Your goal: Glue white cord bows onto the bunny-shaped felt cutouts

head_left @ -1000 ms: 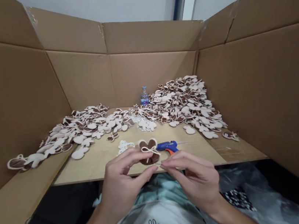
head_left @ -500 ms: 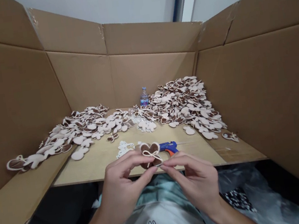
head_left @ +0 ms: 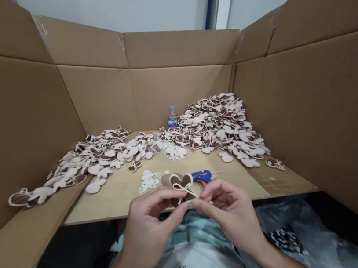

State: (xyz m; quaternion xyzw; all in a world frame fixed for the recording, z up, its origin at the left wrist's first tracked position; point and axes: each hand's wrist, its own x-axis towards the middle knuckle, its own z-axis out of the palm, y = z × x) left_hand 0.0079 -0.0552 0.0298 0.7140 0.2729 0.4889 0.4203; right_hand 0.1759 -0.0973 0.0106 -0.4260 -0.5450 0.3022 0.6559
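Observation:
Between thumb and fingers, my left hand (head_left: 148, 227) pinches a brown bow piece (head_left: 182, 186) with white fuzzy edges and a cream string bow. My right hand (head_left: 231, 211) is closed at the piece's lower right edge, thumb and index finger pressed close together. Something small and shiny shows between the two thumb tips, too small to make out. Just behind the hands, a blue glue gun (head_left: 201, 176) with an orange trigger lies on the board. White cut-out pieces (head_left: 148, 180) rest on the board to the left of the held piece.
A tall pile of brown and white pieces (head_left: 220, 121) rises at the back right, a lower pile (head_left: 101, 151) at the left. A bottle (head_left: 172, 118) stands between them. Cardboard walls (head_left: 176, 48) enclose the board (head_left: 108, 201) on three sides. Plastic bags (head_left: 312, 230) lie below, at right.
The fingers of my right hand have shifted a little at the piece's lower edge, with the thumb now nearer my left thumb. The view has tilted slightly.

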